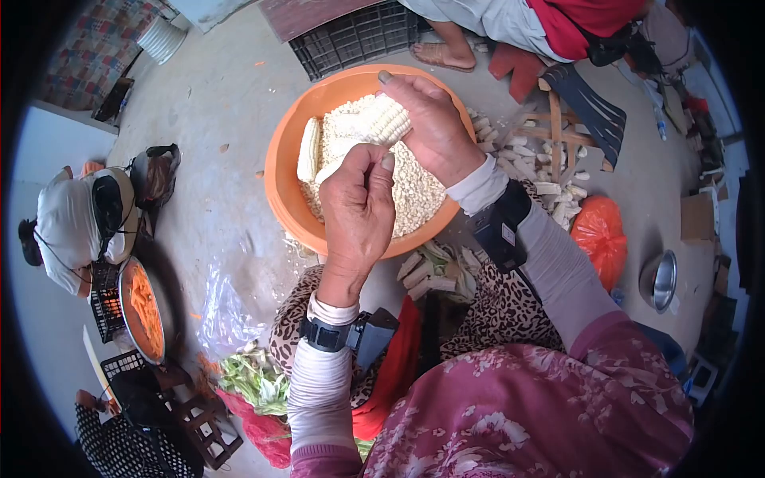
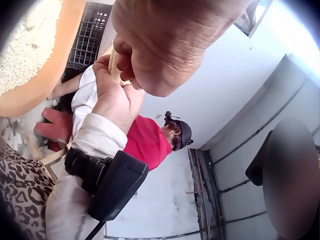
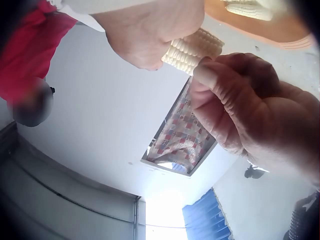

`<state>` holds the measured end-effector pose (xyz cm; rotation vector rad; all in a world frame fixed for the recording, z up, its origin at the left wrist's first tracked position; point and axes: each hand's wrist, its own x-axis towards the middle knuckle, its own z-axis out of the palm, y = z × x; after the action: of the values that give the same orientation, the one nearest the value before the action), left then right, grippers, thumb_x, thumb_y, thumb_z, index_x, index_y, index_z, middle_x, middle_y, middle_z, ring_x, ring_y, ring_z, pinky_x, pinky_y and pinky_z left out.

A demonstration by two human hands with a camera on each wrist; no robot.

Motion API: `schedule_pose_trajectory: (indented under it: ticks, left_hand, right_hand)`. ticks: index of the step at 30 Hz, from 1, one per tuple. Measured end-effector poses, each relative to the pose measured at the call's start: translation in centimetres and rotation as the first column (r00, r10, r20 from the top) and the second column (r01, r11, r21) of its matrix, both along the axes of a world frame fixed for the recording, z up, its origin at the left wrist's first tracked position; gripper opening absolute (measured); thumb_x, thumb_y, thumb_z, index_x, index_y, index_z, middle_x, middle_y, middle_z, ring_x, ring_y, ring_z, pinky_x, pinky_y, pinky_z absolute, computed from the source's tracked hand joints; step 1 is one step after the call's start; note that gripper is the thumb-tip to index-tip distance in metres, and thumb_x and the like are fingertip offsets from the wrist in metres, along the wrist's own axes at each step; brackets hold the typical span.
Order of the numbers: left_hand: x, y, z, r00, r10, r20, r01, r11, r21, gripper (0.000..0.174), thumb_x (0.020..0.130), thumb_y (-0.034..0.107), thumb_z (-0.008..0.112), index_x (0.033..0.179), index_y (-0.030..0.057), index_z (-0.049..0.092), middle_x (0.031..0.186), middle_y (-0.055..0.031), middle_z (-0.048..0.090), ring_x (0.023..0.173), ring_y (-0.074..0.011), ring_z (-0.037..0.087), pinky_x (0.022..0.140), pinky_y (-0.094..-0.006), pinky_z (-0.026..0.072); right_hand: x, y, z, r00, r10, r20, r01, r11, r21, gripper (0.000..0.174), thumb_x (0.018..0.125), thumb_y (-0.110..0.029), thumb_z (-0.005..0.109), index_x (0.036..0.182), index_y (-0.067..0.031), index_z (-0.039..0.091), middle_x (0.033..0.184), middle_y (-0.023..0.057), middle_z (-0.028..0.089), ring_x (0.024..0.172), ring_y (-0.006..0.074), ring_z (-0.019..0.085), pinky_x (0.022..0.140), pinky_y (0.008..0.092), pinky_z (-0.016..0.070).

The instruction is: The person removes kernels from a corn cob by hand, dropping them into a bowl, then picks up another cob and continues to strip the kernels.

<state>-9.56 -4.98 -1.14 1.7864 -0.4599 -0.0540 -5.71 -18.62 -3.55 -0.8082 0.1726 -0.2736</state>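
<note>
In the head view, my right hand [image 1: 438,131] grips a pale corn cob [image 1: 388,119] over an orange basin [image 1: 279,171] of loose kernels [image 1: 418,191]. My left hand [image 1: 358,203] has curled fingers close by. The right wrist view shows the left thumb and fingers [image 3: 250,100] against one end of the cob [image 3: 187,52], the right hand [image 3: 150,30] around its other side. In the left wrist view, the left hand [image 2: 170,45] partly hides the cob, with the right hand [image 2: 117,97] below. Another cob [image 1: 309,150] lies inside the basin's left side.
Stripped cobs [image 1: 526,155] lie right of the basin by a wooden stool [image 1: 555,131]. A red bag [image 1: 598,239] and metal bowl [image 1: 659,280] stand farther right. At left is a pan of orange shreds [image 1: 145,311]. A black crate [image 1: 355,40] and a seated person are beyond.
</note>
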Motion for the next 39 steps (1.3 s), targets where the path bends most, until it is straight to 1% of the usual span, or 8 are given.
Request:
schedule_pose_trajectory:
  ticks: [10,13,15,18,24,28,31,39]
  left_hand:
    - [3.0,1.8,-2.4,0.979,0.197,-0.056,-0.192,0.978,0.076,0.025,0.089,0.022,0.057,0.081,-0.0012,0.056,0.062,-0.0013,0.053,0.058,-0.0073,0.046,0.049,-0.0230,0.0372]
    - [2.6,0.7,-1.5,0.980,0.189,-0.065,-0.195,0.974,-0.115,0.032,0.088,0.029,0.058,0.090,-0.0027,0.055,0.070,-0.0041,0.056,0.061,-0.0083,0.050,0.049,-0.0223,0.0386]
    - [2.0,0.5,-0.1,0.873,0.128,-0.470,-0.237,0.955,-0.179,0.042,0.087,0.037,0.059,0.096,-0.0036,0.054,0.076,-0.0072,0.058,0.059,-0.0096,0.053,0.048,-0.0213,0.0402]
    - [2.3,1.0,-0.2,0.831,-0.029,-0.556,-0.062,0.988,-0.144,0.045,0.086,0.040,0.060,0.096,-0.0029,0.055,0.073,-0.0082,0.059,0.057,-0.0099,0.054,0.047,-0.0204,0.0408]
    - [2.2,0.8,-0.3,0.915,-0.032,-0.403,-0.001,0.997,-0.082,0.041,0.087,0.044,0.056,0.089,0.0034,0.060,0.066,-0.0032,0.059,0.053,-0.0063,0.051,0.048,-0.0179,0.0377]
    - [2.2,0.9,-0.2,0.913,-0.080,-0.399,0.023,0.989,-0.144,0.039,0.088,0.038,0.057,0.094,-0.0008,0.059,0.065,-0.0058,0.058,0.051,-0.0078,0.051,0.046,-0.0185,0.0391]
    - [2.2,0.9,-0.1,0.876,-0.106,-0.471,0.007,0.978,-0.207,0.035,0.089,0.035,0.056,0.097,0.0008,0.059,0.068,-0.0056,0.059,0.052,-0.0082,0.052,0.047,-0.0182,0.0394]
    - [2.3,1.0,-0.4,0.649,-0.310,-0.695,-0.168,0.832,-0.528,0.046,0.092,0.049,0.043,0.098,0.0038,0.052,0.072,-0.0087,0.060,0.056,-0.0093,0.055,0.048,-0.0195,0.0419]
  right_hand:
    - [-0.2,0.3,0.2,0.999,0.031,0.005,-0.031,0.999,0.029,0.023,0.084,-0.015,0.063,0.095,0.0029,0.053,0.085,0.0059,0.058,0.074,0.0109,0.057,0.065,0.0247,0.0485]
    - [-0.3,0.7,0.0,0.998,0.059,0.001,-0.059,0.998,0.033,0.023,0.084,-0.015,0.063,0.096,0.0031,0.053,0.086,0.0062,0.057,0.076,0.0110,0.056,0.067,0.0249,0.0483]
    - [-0.3,0.9,-0.1,0.996,0.082,0.029,-0.081,0.996,-0.031,0.025,0.084,-0.015,0.063,0.098,0.0038,0.053,0.088,0.0066,0.057,0.078,0.0118,0.056,0.069,0.0260,0.0480]
    - [-0.6,1.2,0.2,0.997,0.081,0.015,-0.079,0.991,-0.112,0.028,0.084,-0.015,0.063,0.101,0.0043,0.052,0.090,0.0068,0.056,0.080,0.0127,0.056,0.071,0.0270,0.0475]
    - [-0.3,0.7,-0.2,0.995,0.102,0.019,-0.102,0.995,-0.013,0.026,0.085,-0.016,0.061,0.100,0.0034,0.051,0.089,0.0064,0.055,0.080,0.0135,0.056,0.072,0.0283,0.0481]
    - [-0.5,0.2,0.0,0.990,0.141,0.021,-0.142,0.988,0.057,0.024,0.086,-0.016,0.060,0.099,0.0023,0.052,0.088,0.0058,0.055,0.079,0.0132,0.056,0.071,0.0285,0.0486]
    - [-0.5,-0.1,0.2,0.980,0.200,0.025,-0.201,0.967,0.155,0.023,0.087,-0.017,0.060,0.097,0.0017,0.052,0.086,0.0054,0.055,0.078,0.0126,0.056,0.070,0.0283,0.0488]
    - [-0.6,0.4,0.6,0.996,0.082,0.036,-0.081,0.996,-0.041,0.029,0.084,-0.020,0.064,0.097,0.0029,0.052,0.084,0.0057,0.056,0.074,0.0103,0.056,0.065,0.0245,0.0475]
